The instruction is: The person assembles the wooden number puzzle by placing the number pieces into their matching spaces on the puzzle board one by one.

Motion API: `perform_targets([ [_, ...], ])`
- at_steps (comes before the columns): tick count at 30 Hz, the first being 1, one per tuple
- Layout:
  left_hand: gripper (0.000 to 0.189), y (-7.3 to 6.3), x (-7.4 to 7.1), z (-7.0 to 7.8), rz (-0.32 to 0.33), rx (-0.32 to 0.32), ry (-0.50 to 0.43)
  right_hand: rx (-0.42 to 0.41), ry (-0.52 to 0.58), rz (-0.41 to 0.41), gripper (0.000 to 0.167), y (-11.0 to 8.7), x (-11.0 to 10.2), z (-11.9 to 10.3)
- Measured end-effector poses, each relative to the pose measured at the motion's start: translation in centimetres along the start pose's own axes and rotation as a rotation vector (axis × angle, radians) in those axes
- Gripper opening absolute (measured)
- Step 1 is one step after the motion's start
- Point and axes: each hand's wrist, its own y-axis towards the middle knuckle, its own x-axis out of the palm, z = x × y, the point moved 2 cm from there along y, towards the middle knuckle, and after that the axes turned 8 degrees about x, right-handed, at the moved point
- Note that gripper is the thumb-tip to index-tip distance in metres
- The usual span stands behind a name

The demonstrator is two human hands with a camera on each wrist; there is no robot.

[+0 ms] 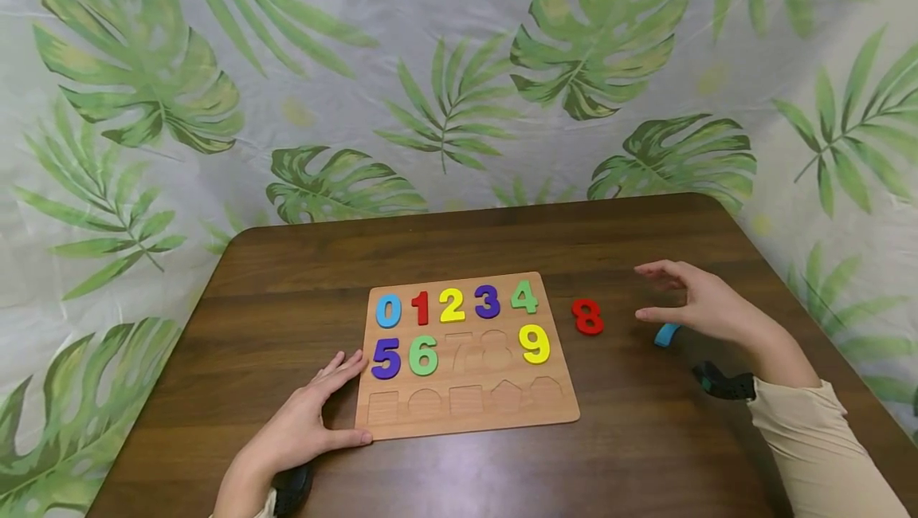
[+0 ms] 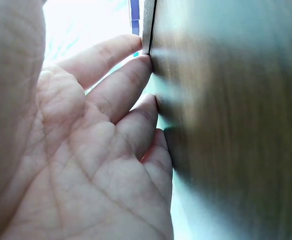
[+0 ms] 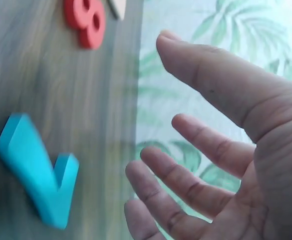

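Note:
A wooden number puzzle board (image 1: 469, 416) lies on the table, with the pieces 0 to 6 and the yellow 9 (image 1: 534, 344) in it. The recesses for 7 and 8 show bare wood. My left hand (image 1: 304, 418) rests at the board's left edge, thumb and fingertips touching it, fingers fairly straight. Over the table on the right, my right hand (image 1: 706, 303) hovers with thumb and fingers spread, holding nothing. Below it lies the blue 7 (image 3: 36, 172), partly hidden by the hand in the head view. The red 8 (image 1: 588, 317) lies between board and right hand.
The dark wooden table (image 1: 459, 243) has rounded far corners. A leaf-patterned cloth (image 1: 445, 103) hangs behind it and along its sides. Along the board's bottom row are several shape recesses. A black band (image 1: 724, 382) circles the right wrist.

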Motion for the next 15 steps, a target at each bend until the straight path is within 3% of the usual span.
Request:
perform_targets([
  [6,0.103,-0.2,-0.2,0.2,0.006,0.011,0.010,0.047,-0.058,-0.006,0.081,-0.2,0.0,2.5],
  [15,0.102,-0.1,-0.1,0.1,0.016,0.017,0.009,0.021,-0.062,-0.027,0.084,-0.6,0.6,4.9],
])
